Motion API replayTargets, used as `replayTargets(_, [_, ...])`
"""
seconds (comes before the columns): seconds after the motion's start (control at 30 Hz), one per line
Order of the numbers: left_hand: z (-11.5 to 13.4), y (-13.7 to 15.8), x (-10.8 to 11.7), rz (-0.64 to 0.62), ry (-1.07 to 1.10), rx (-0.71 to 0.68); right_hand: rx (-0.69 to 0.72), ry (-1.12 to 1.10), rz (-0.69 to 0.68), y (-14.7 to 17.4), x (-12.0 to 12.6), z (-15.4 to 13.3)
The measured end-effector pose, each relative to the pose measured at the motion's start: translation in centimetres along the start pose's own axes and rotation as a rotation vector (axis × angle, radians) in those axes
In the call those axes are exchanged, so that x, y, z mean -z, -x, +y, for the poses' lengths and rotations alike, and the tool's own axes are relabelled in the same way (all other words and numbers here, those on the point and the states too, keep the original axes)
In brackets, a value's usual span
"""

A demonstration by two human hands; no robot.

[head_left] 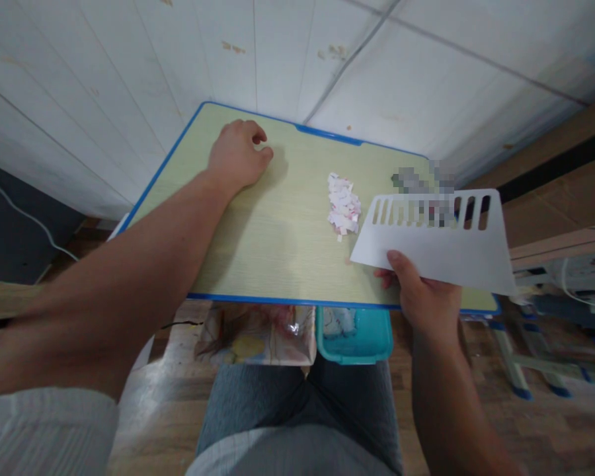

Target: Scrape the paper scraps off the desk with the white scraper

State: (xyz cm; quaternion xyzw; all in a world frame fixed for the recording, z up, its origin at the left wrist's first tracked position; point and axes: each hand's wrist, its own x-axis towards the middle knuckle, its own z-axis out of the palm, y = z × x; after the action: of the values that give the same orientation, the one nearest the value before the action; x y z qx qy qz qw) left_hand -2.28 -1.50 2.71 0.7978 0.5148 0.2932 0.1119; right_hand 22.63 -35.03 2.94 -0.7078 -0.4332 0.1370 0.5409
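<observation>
Pale striped sleeve [44, 430] nearest; white slotted sheet [426, 248] gripped in your right hand [429, 297]

Nearest: your sleeve, lower left, with your grey shirt front [297, 453] at bottom centre.

Counts: two hands, both yours. One white slotted sheet. One heap of paper scraps [344, 203]; the pieces overlap too much to number. One table [287, 198], pale top, blue edging. Below its near edge, side by side: one teal bin [361, 350] and one patterned container [272, 344]. One pixelated patch at the table's far right; contents unreadable, and it covers some slots, so the slot count is uncertain.

Grip: your right hand grasps the white slotted sheet by its near edge, thumb on the upper face, fingers beneath. Your left hand [238, 152] is released, fingers loosely curled, at the far left of the table; cannot tell whether it bears on the surface.

Position: the sheet is over the right part of the table, its left end near the scraps. Contact with the tabletop: cannot tell.

Orientation: long axis runs left to right across you. Slotted edge faces the wall [277, 66]; the longer plain edge faces you.

Writing: pinkish marks on the scraps, too small to read.
</observation>
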Motion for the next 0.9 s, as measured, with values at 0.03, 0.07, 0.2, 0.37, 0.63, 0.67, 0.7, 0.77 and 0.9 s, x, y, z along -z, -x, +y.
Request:
replayTargets(0.03, [0.1,0.0,0.0,0.0,-0.003,0.002,0.011,0.01,-0.031,0.1,0.0,-0.2])
replayTargets(0.07, [0.1,0.1,0.0,0.002,-0.006,0.005,0.019,0.02,-0.068,0.2,-0.1,-0.3])
replayTargets(0.2, [0.3,0.2,0.0,0.015,0.003,0.009,0.024,0.011,-0.115,0.3,-0.1,-0.1])
replayTargets(0.37, [0.4,0.2,0.1,0.005,0.011,0.008,0.047,0.031,-0.144,0.6,-0.2,-0.3])
replayTargets(0.63, [0.1,-0.1,-0.1,0.006,-0.004,0.0,0.062,0.01,-0.167,0.8,-0.4,-0.8])
replayTargets(0.67, [0.1,-0.1,-0.1,0.008,-0.002,-0.003,0.068,0.017,-0.187,0.8,-0.5,-0.9])
replayTargets(0.7, [0.1,-0.1,-0.1,0.007,0.0,-0.005,0.072,0.023,-0.205,0.8,-0.5,-1.1])
replayTargets(0.77, [0.0,-0.1,-0.1,0.005,0.001,-0.006,0.064,0.02,-0.225,1.2,-0.8,-1.5])
replayTargets(0.9, [0.1,-0.1,-0.2,0.002,-0.003,-0.001,-0.008,-0.061,-0.265,2.6,-1.7,-2.2])
